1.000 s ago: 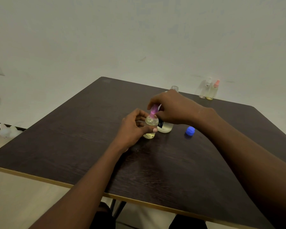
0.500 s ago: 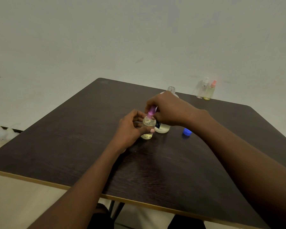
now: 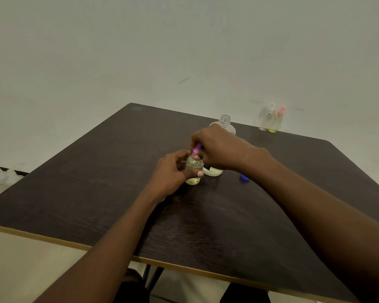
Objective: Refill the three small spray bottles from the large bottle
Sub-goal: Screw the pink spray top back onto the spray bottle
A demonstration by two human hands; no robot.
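The right hand (image 3: 221,149) is covering most of the large bottle (image 3: 225,120) and the sprayer (image 3: 197,149) top; its wrist is hiding part of the blue cap (image 3: 243,177); the left hand (image 3: 170,171) is masking one side of the small bottle (image 3: 194,166); the far clear bottle (image 3: 265,120) and pink-topped bottle (image 3: 275,122) are showing too small for detail.

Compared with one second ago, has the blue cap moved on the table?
No. The blue cap keeps the same gap to the right of the large bottle; only the whole view shifted slightly left.
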